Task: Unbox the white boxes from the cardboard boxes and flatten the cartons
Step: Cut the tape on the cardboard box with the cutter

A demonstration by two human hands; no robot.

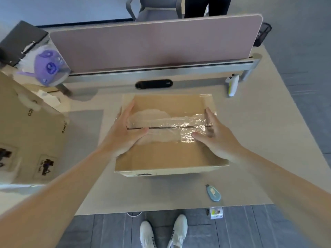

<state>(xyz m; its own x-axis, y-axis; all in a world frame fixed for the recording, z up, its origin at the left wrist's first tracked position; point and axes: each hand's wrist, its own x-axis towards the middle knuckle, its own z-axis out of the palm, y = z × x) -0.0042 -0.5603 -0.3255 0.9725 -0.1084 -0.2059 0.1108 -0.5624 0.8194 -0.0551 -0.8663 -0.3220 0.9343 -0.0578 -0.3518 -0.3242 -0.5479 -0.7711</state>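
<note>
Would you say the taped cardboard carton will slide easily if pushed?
Probably: the cardboard carton sits flat on the smooth desk, low and wide, so tipping seems unlikely. Its top flaps may flex along the seam, held by wrinkled clear tape.

A pink divider panel (154, 47) stands upright along the far edge of the desk (250, 140). A black oblong device (154, 84) lies at its base rail. A white-and-yellow handheld unit (232, 85) lies near the rail's right end. A purple plush toy (48, 66) sits at far left, beside a black binder (21, 42). A small blue cutter (213, 193) lies near the front edge. A grey chair (155, 13) stands behind the panel.
</note>
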